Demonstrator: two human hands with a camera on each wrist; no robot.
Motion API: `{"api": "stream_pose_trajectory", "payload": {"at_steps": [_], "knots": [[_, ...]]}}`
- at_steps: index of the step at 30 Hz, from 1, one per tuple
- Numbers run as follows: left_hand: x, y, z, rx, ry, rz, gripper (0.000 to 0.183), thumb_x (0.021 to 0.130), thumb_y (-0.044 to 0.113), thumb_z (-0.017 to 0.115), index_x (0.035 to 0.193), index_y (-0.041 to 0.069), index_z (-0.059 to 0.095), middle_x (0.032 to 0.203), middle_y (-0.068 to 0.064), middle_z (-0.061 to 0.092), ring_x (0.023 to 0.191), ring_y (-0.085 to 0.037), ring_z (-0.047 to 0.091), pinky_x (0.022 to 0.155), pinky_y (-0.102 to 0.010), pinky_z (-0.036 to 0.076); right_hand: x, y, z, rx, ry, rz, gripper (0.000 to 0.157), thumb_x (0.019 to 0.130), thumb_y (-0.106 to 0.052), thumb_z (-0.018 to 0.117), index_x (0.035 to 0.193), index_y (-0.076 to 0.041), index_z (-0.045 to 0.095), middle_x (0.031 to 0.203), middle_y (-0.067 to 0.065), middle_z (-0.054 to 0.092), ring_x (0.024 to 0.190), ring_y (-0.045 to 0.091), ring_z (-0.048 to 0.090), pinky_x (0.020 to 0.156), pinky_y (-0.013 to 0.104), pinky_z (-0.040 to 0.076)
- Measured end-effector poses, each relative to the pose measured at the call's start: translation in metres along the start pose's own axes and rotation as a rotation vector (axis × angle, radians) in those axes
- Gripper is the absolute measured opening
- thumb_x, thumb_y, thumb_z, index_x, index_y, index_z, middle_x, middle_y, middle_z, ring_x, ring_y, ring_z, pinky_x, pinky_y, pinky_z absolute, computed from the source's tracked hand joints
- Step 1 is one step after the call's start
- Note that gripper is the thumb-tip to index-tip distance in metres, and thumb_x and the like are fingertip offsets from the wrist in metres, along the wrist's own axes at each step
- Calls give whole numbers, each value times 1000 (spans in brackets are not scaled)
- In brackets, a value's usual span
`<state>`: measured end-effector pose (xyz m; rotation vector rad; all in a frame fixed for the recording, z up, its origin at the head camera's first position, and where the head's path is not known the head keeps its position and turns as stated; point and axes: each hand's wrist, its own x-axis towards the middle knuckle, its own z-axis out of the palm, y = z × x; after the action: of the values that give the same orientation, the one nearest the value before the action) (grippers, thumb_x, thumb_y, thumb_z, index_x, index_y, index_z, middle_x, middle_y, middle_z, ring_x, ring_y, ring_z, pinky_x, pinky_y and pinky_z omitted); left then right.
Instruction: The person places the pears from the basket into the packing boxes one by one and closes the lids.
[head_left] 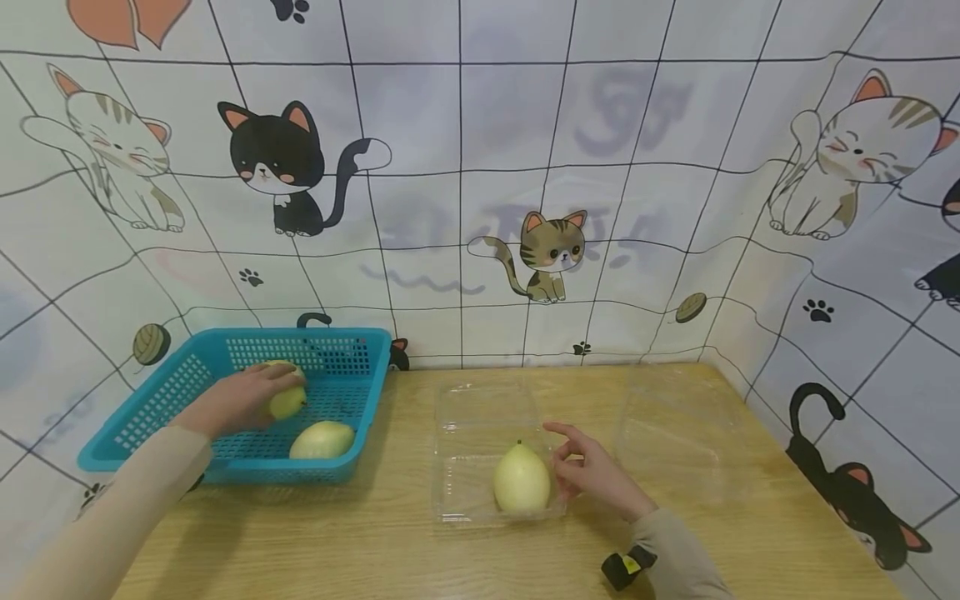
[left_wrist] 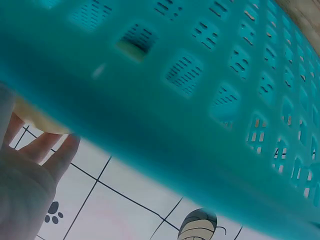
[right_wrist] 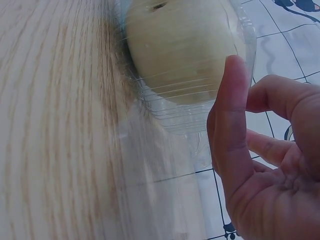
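In the head view my left hand (head_left: 243, 398) grips a yellow-green pear (head_left: 288, 405) inside the blue plastic basket (head_left: 367, 417). The left wrist view shows the left hand's fingers around that pear (left_wrist: 42, 120), partly hidden by the basket's rim. A second pear (head_left: 322, 440) lies in the basket's near right corner. On the table, a clear plastic box (head_left: 465, 500) holds an upright pear (head_left: 522, 479) at its near right. My right hand (head_left: 596, 475) is at the box's right wall, fingers loosely bent, thumb (right_wrist: 234, 110) against its side.
A clear plastic lid or tray (head_left: 675, 429), hard to make out, lies right of the box. The wooden table (head_left: 375, 558) ends at a wall covering (head_left: 420, 275) printed with cats. A black wrist device (head_left: 628, 567) is by the right sleeve.
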<state>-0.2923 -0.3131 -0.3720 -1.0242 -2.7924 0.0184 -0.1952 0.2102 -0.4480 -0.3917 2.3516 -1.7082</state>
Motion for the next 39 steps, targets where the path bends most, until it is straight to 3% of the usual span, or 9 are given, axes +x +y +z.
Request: {"api": "stream_pose_trajectory", "payload": {"at_steps": [11,21,39], "knots": [[-5,0,-3,41,68,28,70,61,8,89,125,13,61,128,-21,54,112,-46,51,82,-62,47,1,2,0,-5,-5,-5,58,94,1,53,147,2,30,91,14,54,61,21,60,56,36,57],[-1,11,-10,62,112,71,73,63,6,89,130,12,58,132,-20,52,118,-44,48,87,-62,44,0,1,-1,-7,-10,-2,58,95,0,54,148,1,30,90,15,54,61,21,60,56,35,56],[16,34,-23,55,84,105,75,67,9,88,134,14,55,138,-18,49,123,-43,44,93,-62,41,1,2,0,5,-2,4,59,94,2,53,148,1,29,91,14,55,62,22,59,55,36,56]]}}
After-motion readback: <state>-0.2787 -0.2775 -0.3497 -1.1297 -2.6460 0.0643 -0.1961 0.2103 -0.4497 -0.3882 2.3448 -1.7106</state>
